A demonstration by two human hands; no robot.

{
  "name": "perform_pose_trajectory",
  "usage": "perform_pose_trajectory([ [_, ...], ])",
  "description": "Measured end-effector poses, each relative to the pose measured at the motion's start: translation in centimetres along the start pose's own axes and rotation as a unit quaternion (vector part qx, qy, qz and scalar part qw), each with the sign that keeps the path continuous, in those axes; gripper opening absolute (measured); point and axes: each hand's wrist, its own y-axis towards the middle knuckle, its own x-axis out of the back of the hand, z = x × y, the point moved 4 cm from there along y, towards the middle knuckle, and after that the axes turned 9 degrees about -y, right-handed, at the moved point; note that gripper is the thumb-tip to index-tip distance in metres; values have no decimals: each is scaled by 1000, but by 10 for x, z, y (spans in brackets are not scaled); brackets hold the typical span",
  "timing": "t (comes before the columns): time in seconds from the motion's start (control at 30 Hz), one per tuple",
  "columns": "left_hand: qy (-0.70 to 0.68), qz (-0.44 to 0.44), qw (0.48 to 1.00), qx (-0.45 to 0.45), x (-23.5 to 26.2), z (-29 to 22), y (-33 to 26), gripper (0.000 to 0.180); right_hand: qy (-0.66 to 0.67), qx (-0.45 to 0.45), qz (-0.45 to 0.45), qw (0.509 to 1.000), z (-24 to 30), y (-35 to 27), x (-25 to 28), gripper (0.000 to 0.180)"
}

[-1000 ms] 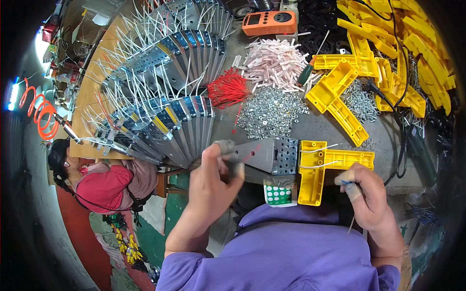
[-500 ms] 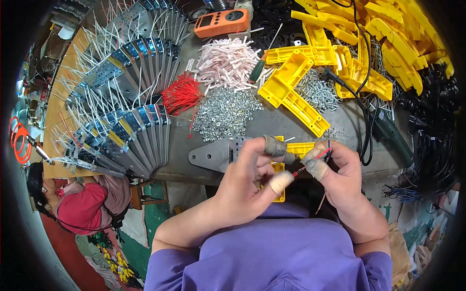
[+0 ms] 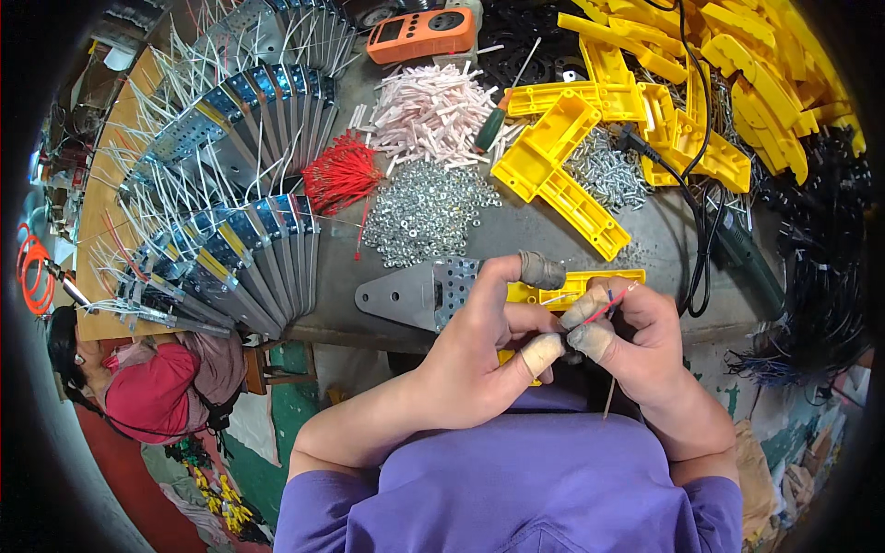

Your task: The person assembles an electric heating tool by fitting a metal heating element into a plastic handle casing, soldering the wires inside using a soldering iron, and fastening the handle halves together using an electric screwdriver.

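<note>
My right hand (image 3: 645, 336), with covered fingertips, pinches a thin red wire (image 3: 610, 304) between thumb and index finger. A small blue bit shows beside the wire, and a thin brownish strand hangs below that hand. My left hand (image 3: 489, 346) meets the right fingertips, its thumb wrapped in a pale cover and closed toward the fingers. What lies between the left fingertips is hidden. Under both hands sits a yellow plastic housing (image 3: 619, 276), partly covered by the fingers. Left of it lies a grey metal plate (image 3: 406, 293) with a tapered end and a perforated part.
Fanned metal plates with white wires (image 3: 258, 249) fill the left side. Behind are red wires (image 3: 341, 175), nuts (image 3: 424, 217), pale sleeves (image 3: 429, 115), a screwdriver (image 3: 491, 129), an orange meter (image 3: 419, 35) and screws (image 3: 608, 170). Yellow housings (image 3: 553, 147) and a black cable (image 3: 705, 230) lie right. Another person (image 3: 152, 392) sits left.
My hands have come closer together, and the red wire between them shows less of its length. The left fingers have moved in against the right fingertips. The view has shifted slightly.
</note>
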Motion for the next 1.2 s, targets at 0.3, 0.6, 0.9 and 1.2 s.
perform_pose_trajectory([
  [0.3, -98, 23, 995, 12, 3, 8, 1, 46, 58, 23, -90, 994, -1, -3, 7, 10],
  [0.6, -69, -28, 994, -86, 4, 10, -6, 52, 263, -3, -200, 944, -4, -1, 17, 15],
  [0.9, 179, -58, 955, -228, 11, 14, -12, 59, 16, 48, -155, 987, 14, -9, 12, 11],
  [1.2, -80, -26, 993, -85, 12, -2, 6, 58, -145, 51, -57, 986, 20, -10, 10, 25],
])
